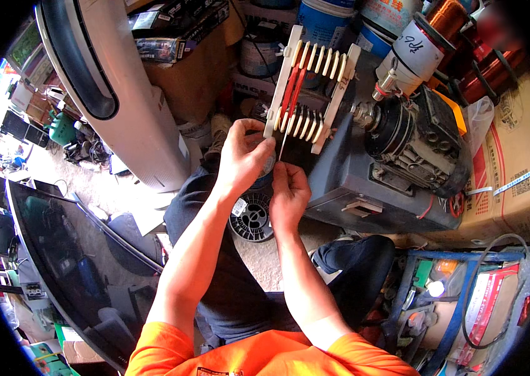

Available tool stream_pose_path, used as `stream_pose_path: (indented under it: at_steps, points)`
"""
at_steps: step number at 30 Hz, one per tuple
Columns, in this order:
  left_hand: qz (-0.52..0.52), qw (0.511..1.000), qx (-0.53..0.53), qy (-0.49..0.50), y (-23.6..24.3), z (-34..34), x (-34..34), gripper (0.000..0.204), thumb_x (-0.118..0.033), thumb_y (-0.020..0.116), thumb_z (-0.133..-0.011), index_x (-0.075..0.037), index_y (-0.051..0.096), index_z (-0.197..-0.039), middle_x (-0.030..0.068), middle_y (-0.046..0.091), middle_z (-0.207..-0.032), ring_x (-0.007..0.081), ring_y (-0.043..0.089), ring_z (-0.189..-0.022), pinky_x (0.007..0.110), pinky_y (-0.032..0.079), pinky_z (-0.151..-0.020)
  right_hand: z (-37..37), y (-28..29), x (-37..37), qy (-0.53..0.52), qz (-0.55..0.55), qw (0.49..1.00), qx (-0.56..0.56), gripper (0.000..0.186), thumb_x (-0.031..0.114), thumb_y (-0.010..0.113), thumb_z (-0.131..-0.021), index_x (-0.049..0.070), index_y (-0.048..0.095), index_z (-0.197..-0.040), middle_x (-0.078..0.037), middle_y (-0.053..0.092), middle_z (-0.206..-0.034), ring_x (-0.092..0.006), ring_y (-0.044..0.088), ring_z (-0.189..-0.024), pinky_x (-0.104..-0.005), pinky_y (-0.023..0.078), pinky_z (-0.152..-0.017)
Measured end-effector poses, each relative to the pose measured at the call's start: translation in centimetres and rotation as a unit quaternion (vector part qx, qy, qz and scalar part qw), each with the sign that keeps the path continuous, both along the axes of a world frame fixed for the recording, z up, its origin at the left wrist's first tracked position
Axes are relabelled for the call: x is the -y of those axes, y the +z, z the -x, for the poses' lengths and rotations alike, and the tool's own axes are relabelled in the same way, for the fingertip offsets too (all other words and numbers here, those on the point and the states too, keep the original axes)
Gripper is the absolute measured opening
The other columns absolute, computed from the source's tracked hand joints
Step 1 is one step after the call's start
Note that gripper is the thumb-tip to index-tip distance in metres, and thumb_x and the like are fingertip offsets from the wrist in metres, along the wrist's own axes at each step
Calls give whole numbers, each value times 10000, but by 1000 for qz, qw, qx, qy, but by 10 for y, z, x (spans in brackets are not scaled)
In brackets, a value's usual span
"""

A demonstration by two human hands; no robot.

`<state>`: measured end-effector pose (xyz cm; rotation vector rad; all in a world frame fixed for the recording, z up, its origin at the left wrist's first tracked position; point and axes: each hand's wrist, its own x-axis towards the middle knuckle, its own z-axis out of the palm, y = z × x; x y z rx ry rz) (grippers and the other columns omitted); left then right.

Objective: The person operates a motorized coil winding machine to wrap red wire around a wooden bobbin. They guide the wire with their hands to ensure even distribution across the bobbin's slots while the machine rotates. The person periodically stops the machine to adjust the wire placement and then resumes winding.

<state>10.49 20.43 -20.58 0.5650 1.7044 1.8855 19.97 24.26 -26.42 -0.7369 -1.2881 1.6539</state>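
A coil winding former [282,81] with two pale side bars and rows of cream pegs stands ahead of me, tilted. Red wire coils [294,88] are wound over its left pegs. My left hand [240,160] is closed at the lower end of the left bar, thumb against it; some fingers are hidden behind. From the lower pegs a thin pale strand [284,144] runs down to my right hand [290,197], which pinches it between thumb and fingers. Below my hands, a black wire spool [252,219] sits on the floor between my legs.
A motor [424,144] on a dark metal cabinet [365,210] stands right of the former. Copper wire reels [446,19] and a cardboard box [518,163] lie beyond. A tall white appliance [121,125] rises at left. At lower right is a blue-edged parts bin [440,313].
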Motion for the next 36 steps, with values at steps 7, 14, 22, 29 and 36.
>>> stream_pose_path:
  at_steps: [7,14,22,29,36]
  points:
    - [-71,995,-21,-74,33,10,23,282,-20,660,-811,-15,517,-1054,37,583,-942,95,544,-877,234,444,-812,1,13,1,17,29,999,-11,99,98,591,-903,2,585,-879,31,556,-759,-28,458,-683,-192,375,-603]
    - [-48,931,-359,41,93,43,-15,264,-190,690,-838,-11,602,-1011,25,635,-797,46,556,-671,184,452,-582,-2,15,1,24,2,1000,8,100,109,575,-912,14,572,-881,42,533,-756,-17,437,-672,-186,357,-588]
    - [-47,915,-397,49,74,95,-91,240,-119,644,-842,-36,631,-1067,74,666,-951,129,619,-865,272,497,-764,0,5,0,21,18,999,24,89,89,569,-910,12,569,-866,39,527,-756,-22,443,-671,-190,368,-590]
    - [41,987,-115,-101,41,120,-98,340,-325,588,-886,-63,640,-1097,80,646,-1038,137,601,-880,284,502,-747,-6,33,0,12,-51,999,2,101,106,577,-914,14,566,-873,42,524,-752,-27,448,-660,-185,377,-590]
    - [11,973,111,-200,-4,107,-63,433,-356,432,-975,-13,499,-1231,102,605,-1048,181,617,-911,320,493,-865,3,42,-8,18,-82,996,-18,107,110,570,-921,8,564,-891,45,529,-754,-16,452,-659,-177,378,-582]
